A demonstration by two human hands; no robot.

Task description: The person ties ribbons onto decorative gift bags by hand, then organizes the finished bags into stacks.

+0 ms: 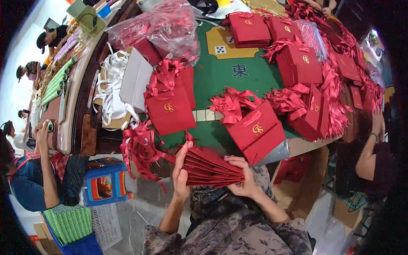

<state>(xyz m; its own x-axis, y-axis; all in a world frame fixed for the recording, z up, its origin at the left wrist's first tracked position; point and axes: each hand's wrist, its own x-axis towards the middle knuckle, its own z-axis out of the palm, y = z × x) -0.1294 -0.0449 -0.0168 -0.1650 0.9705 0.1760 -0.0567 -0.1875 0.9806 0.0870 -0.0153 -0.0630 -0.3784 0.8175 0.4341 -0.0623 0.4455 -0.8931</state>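
Just off the table's front edge, over my lap, I hold a stack of flat red paper bags (210,166), several of them fanned apart on the left and pressed together on the right. My left hand (182,172) braces the spread side, with its fingers upright along the edges. At the other end my right hand (242,175) grips the stack between thumb and fingers. A pile of red gift bags (258,129) with ribbon handles and a gold mark lies right in front of my right hand. Another red bag pile (172,111) lies beyond my left hand.
More red bag stacks (299,63) line the right of the green table mat (242,85). A carton of white ribbons (114,85) and clear plastic sacks (170,29) stand at left. Blue stools (104,182) sit below. Other people work on both sides.
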